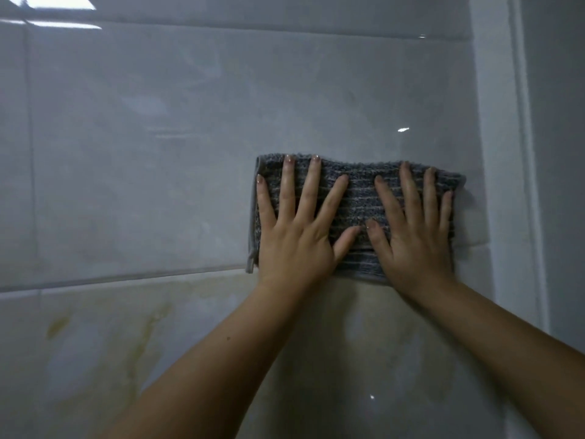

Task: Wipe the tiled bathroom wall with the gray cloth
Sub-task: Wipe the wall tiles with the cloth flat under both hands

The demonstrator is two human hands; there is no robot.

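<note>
A folded gray ribbed cloth (359, 201) lies flat against the glossy tiled wall (158, 137), right of centre and just above a grout line. My left hand (297, 229) presses on its left half with fingers spread and straight. My right hand (414, 229) presses on its right half the same way, thumb tips of both hands nearly meeting. The cloth's lower edge is partly hidden under my palms.
A pale vertical corner strip or frame (506, 153) runs down the right side, close to the cloth's right edge. The lower tile (126, 343) carries yellowish streaks and stains. Bright light reflections show at the top left.
</note>
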